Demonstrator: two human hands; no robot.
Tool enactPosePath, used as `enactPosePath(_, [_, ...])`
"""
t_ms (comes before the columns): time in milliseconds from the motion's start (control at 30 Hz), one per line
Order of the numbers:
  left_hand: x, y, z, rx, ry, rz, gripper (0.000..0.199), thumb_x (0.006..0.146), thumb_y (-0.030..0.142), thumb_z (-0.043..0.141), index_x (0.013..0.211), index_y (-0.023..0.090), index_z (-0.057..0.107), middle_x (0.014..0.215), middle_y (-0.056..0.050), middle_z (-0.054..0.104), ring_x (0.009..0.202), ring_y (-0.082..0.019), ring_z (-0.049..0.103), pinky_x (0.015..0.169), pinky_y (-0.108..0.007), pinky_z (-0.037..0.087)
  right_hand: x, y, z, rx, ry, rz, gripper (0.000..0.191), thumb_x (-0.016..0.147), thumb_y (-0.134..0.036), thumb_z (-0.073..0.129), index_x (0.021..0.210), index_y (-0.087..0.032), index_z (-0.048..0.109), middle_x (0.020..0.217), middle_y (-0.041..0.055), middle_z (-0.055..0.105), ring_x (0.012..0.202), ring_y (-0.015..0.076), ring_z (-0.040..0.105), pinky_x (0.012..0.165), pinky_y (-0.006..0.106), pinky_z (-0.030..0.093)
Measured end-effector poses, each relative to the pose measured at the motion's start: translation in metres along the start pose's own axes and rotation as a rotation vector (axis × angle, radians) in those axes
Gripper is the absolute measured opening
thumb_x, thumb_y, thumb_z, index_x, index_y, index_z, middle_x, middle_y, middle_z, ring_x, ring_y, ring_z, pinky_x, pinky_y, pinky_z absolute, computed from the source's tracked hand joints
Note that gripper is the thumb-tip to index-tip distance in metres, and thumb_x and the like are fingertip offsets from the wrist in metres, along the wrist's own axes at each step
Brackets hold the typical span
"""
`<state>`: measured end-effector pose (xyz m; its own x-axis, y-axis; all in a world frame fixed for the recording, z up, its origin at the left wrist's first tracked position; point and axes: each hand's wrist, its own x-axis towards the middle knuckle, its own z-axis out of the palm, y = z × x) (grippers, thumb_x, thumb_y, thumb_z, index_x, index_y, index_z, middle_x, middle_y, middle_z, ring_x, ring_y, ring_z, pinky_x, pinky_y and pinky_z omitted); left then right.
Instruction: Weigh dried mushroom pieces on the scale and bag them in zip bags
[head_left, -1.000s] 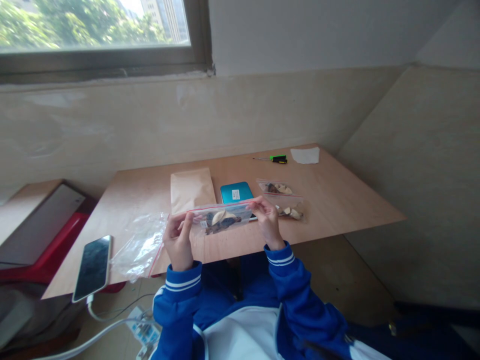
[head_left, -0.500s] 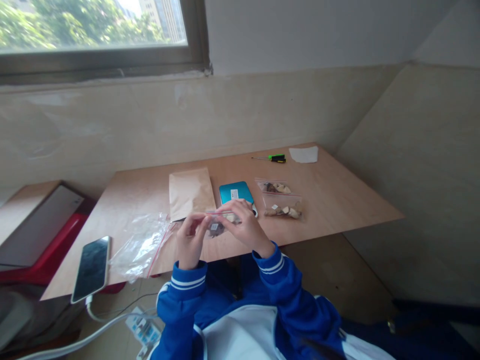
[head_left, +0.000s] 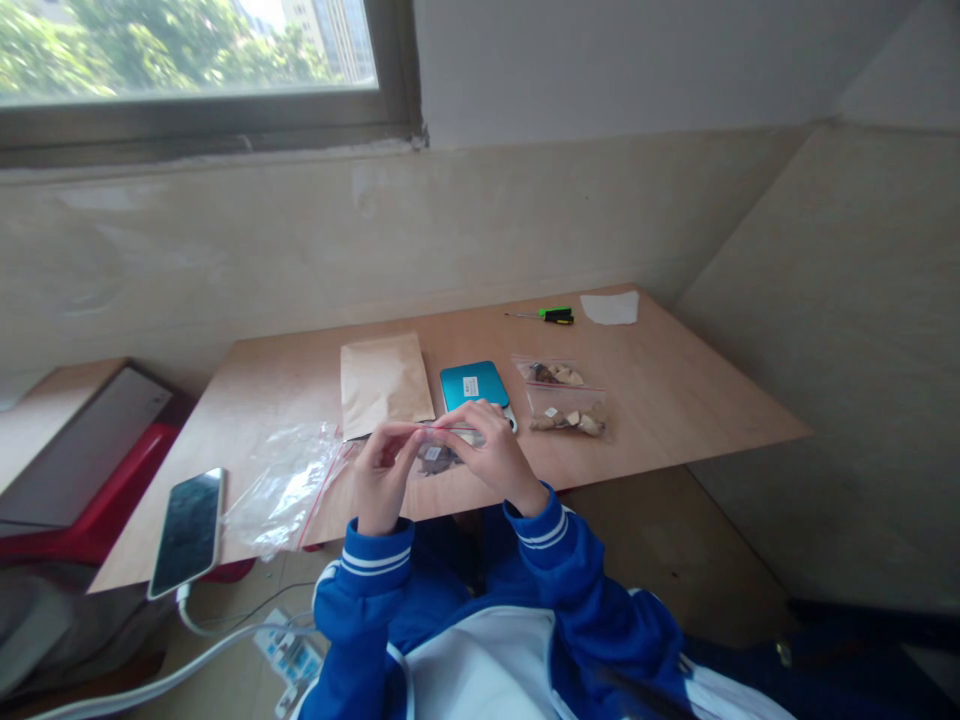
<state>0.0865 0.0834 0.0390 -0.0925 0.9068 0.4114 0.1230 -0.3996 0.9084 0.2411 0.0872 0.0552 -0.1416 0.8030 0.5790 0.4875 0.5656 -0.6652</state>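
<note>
My left hand [head_left: 386, 470] and my right hand [head_left: 491, 450] both pinch the red-striped top edge of a small clear zip bag [head_left: 435, 460]. Thumbs and forefingers nearly meet along that edge. Dark pieces and a small white label show through the bag, which hangs below the fingers near the table's front edge; part of it is hidden by my right hand. Just behind the hands lies a teal pocket scale [head_left: 474, 385] with a white sticker. To its left is a brown paper envelope [head_left: 384, 385].
Two zip bags of tan pieces, a nearer one [head_left: 568, 415] and a farther one [head_left: 553, 372], lie right of the scale. Behind them are a green-black screwdriver [head_left: 555, 315] and white paper [head_left: 610, 308]. Crumpled clear bags [head_left: 289, 490] and a cabled phone [head_left: 187, 530] lie left.
The bag hangs slightly differently, with its dark contents and label a little more to the right. Both hands keep their pinch on its top edge. The view has shifted slightly.
</note>
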Motion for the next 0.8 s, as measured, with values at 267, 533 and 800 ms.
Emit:
enactPosePath(267, [-0.003, -0.003, 0.003, 0.034, -0.029, 0.066, 0.005, 0.083, 0.023, 0.067, 0.086, 0.019, 0.066, 0.080, -0.001, 0.068, 0.077, -0.014, 0.065, 0.071, -0.025, 0.052, -0.001, 0.001, 0.006, -0.016, 0.081, -0.034, 0.012, 0.092, -0.021, 0.059, 0.080, -0.022, 0.062, 0.077, 0.0005, 0.067, 0.079, 0.0181, 0.059, 0.078, 0.032, 0.039])
enactPosePath(533, [-0.006, -0.002, 0.010, 0.258, -0.031, 0.186, 0.005, 0.086, 0.023, 0.063, 0.089, 0.018, 0.062, 0.082, -0.002, 0.064, 0.078, -0.015, 0.062, 0.071, -0.027, 0.050, -0.006, 0.003, 0.016, -0.134, 0.095, 0.004, 0.020, 0.091, -0.009, 0.047, 0.077, -0.020, 0.056, 0.074, 0.0026, 0.059, 0.078, 0.0207, 0.054, 0.075, 0.034, 0.036])
enactPosePath(800, [-0.004, -0.008, 0.000, 0.219, 0.125, 0.163, 0.007, 0.087, 0.025, 0.061, 0.091, 0.020, 0.061, 0.086, -0.001, 0.062, 0.083, -0.014, 0.061, 0.076, -0.027, 0.049, -0.005, 0.016, 0.015, 0.058, -0.083, 0.013, 0.005, 0.092, -0.021, 0.058, 0.090, -0.022, 0.063, 0.086, 0.0010, 0.069, 0.081, 0.0168, 0.062, 0.076, 0.028, 0.042])
